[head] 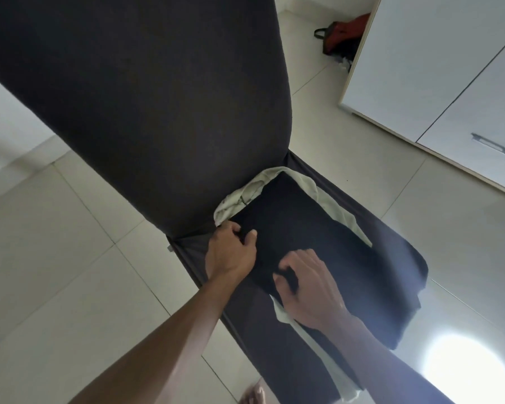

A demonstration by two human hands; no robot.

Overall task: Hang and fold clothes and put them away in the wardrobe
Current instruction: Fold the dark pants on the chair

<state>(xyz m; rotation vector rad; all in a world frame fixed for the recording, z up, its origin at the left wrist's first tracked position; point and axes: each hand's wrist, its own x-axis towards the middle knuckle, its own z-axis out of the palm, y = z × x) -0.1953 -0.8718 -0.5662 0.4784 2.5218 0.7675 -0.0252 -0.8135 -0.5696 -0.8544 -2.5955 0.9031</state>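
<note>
We cannot make out what garment the black cloth is; it hides most of the pale cloth beneath it on the chair seat. Our left hand pinches its edge at nine o'clock; our right hand clamps a fold at six o'clock.

Matt black cloth (glossy floor tiles).
</note>
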